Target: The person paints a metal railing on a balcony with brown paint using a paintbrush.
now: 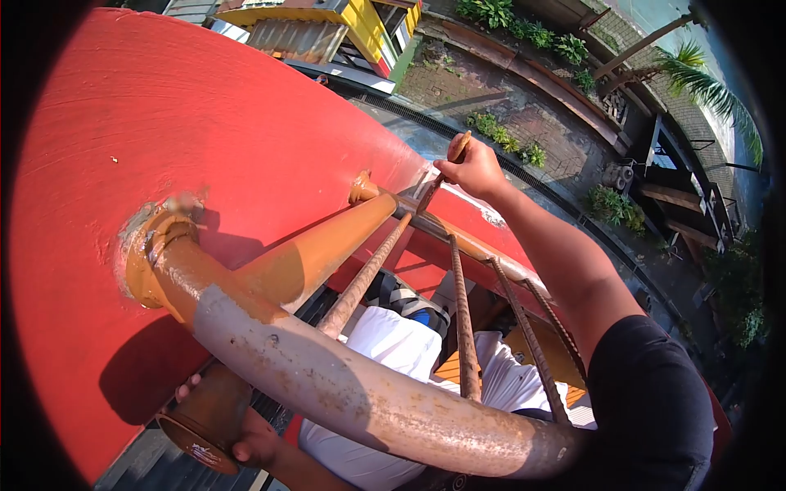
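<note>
My right hand [473, 168] is closed on the wooden handle of a brush [461, 147], whose lower end touches the far thin rail [442, 229] near the red wall. At the lower left my left hand [255, 438] holds a brown can [209, 417] from below the thick pipe, its fingertips showing on both sides. The thick curved pipe [352, 393] is orange-brown and glossy near the wall and bare grey with rust farther along. An orange-brown pipe [319, 245] joins it to the far rail. Rusty ribbed bars [463, 327] run between the rails.
A red wall [205, 106] fills the left side. Between the bars my legs in white trousers [393, 340] show. Far below lie a paved yard [524, 114], plants [614, 204], a yellow structure [360, 41] and a palm [712, 90].
</note>
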A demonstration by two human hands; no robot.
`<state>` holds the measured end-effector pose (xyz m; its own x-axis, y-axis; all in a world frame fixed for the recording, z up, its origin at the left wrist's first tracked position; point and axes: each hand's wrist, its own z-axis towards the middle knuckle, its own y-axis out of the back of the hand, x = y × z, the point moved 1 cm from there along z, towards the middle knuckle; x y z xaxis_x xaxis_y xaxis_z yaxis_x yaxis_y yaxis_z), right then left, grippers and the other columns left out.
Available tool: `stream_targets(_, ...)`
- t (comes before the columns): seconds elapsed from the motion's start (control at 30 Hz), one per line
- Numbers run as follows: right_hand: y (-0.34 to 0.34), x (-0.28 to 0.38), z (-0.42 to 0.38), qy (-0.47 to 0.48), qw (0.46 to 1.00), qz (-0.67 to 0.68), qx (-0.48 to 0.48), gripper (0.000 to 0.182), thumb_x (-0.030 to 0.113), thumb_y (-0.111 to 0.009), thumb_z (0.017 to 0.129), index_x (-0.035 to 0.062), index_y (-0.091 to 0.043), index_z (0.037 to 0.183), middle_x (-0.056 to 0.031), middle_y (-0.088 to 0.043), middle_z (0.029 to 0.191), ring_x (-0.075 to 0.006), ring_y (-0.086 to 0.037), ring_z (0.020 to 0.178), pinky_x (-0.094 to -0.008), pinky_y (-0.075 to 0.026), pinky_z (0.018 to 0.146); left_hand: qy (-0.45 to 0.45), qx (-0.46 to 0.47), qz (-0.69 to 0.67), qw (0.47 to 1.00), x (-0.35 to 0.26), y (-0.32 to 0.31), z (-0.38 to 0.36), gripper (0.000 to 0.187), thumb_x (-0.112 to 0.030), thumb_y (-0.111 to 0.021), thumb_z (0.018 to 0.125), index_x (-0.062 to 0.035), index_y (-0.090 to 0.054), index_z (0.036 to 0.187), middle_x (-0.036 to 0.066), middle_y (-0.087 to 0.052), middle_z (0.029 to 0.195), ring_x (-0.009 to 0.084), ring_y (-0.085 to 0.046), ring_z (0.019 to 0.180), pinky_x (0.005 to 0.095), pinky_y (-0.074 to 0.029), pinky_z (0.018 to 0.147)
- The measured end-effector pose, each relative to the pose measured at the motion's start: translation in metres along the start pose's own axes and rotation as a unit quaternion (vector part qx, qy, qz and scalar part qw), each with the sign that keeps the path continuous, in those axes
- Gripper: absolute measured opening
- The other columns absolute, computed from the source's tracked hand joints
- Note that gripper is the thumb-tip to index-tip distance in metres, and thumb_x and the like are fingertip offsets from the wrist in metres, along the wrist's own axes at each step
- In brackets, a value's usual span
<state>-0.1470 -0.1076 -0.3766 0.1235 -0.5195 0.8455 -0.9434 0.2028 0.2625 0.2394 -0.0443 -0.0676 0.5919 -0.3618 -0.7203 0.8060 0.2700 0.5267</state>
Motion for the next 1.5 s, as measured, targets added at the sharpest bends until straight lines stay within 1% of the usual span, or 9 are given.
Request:
stream_targets(0.47,-0.022,0.004,0.002,0.043,0.998,-0.013,-0.038,0.028,0.018,-0.076,0.077,0.0048,-0.051,0.077,-0.0045,-0.060,0.067,-0.0111,-0.061,0.064,-0.0283,-0.049,0.060,0.007,0.013,-0.033,0.999,0.006,0.002,0.000,0.106,-0.072,-0.053,0.081,-0.0022,-0.011,0.149,0.016,-0.036,0.143,0.0343,-0.041,0.129,0.0525,-0.033,0.108)
stream_targets(0.5,-0.019,0.005,0.000,0.035,0.997,-0.071,-0.001,0.031,0.026,-0.077,0.075,0.0040,-0.055,0.078,-0.0097,-0.065,0.075,-0.0186,-0.065,0.073,-0.0330,-0.051,0.068,0.006,0.015,-0.029,0.999,0.008,0.003,0.000,0.105,-0.072,-0.053,0.082,-0.0026,-0.011,0.149,0.016,-0.036,0.144,0.0343,-0.041,0.129,0.0526,-0.033,0.108)
stream_targets(0.63,-0.009,0.007,0.008,-0.012,0.998,0.061,-0.005,0.031,0.026,-0.077,0.074,0.0039,-0.056,0.078,-0.0104,-0.066,0.073,-0.0195,-0.066,0.074,-0.0330,-0.051,0.068,0.004,0.021,-0.040,0.999,0.008,0.002,0.000,0.103,-0.071,-0.052,0.083,-0.0028,-0.011,0.149,0.016,-0.036,0.144,0.0344,-0.041,0.129,0.0525,-0.033,0.108)
stream_targets(0.8,-0.027,0.010,0.001,0.030,0.998,-0.043,-0.024,0.029,0.026,-0.076,0.075,0.0053,-0.055,0.078,-0.0104,-0.065,0.074,-0.0225,-0.066,0.073,-0.0340,-0.051,0.069,-0.001,0.026,-0.032,0.999,0.009,0.004,0.000,0.103,-0.070,-0.051,0.083,-0.0020,-0.011,0.149,0.016,-0.036,0.144,0.0344,-0.040,0.129,0.0523,-0.032,0.108)
stream_targets(0.97,-0.013,0.014,0.000,0.017,0.998,0.027,-0.056,0.029,0.026,-0.075,0.075,0.0057,-0.055,0.078,-0.0110,-0.064,0.072,-0.0237,-0.065,0.073,-0.0348,-0.051,0.068,-0.001,0.013,-0.041,0.999,0.013,0.004,-0.002,0.103,-0.071,-0.051,0.084,-0.0014,-0.012,0.149,0.016,-0.036,0.144,0.0343,-0.040,0.129,0.0523,-0.032,0.108)
stream_targets(1.1,-0.025,0.013,-0.003,0.084,0.994,-0.074,-0.008,0.030,0.018,-0.077,0.077,0.0050,-0.049,0.077,-0.0041,-0.059,0.065,-0.0114,-0.061,0.063,-0.0294,-0.049,0.059,-0.004,0.011,-0.025,1.000,0.010,0.003,-0.001,0.104,-0.071,-0.051,0.083,-0.0010,-0.012,0.149,0.016,-0.036,0.143,0.0341,-0.041,0.129,0.0520,-0.033,0.108)
stream_targets(1.2,-0.011,0.022,0.004,0.039,0.998,-0.045,-0.005,0.031,0.025,-0.077,0.077,0.0043,-0.054,0.079,-0.0095,-0.066,0.074,-0.0186,-0.066,0.070,-0.0321,-0.051,0.066,-0.007,0.013,-0.020,1.000,0.009,0.003,-0.001,0.104,-0.071,-0.051,0.083,-0.0010,-0.011,0.149,0.015,-0.037,0.142,0.0339,-0.042,0.128,0.0513,-0.033,0.108)
stream_targets(1.4,-0.059,0.016,0.039,-0.013,0.953,0.283,-0.107,0.028,0.017,-0.076,0.081,0.0025,-0.052,0.079,-0.0077,-0.064,0.072,-0.0134,-0.065,0.064,-0.0273,-0.054,0.057,-0.007,0.006,-0.031,0.999,0.008,0.001,0.001,0.106,-0.072,-0.052,0.082,-0.0012,-0.010,0.149,0.016,-0.038,0.142,0.0336,-0.043,0.128,0.0495,-0.034,0.108)
stream_targets(1.5,-0.083,0.009,0.040,-0.025,0.978,0.186,-0.086,0.026,0.018,-0.077,0.078,0.0030,-0.055,0.079,-0.0088,-0.066,0.070,-0.0158,-0.066,0.063,-0.0300,-0.054,0.060,0.002,0.009,-0.037,0.999,0.004,-0.003,0.003,0.108,-0.072,-0.053,0.081,-0.0011,-0.009,0.150,0.016,-0.038,0.141,0.0337,-0.043,0.127,0.0493,-0.034,0.108)
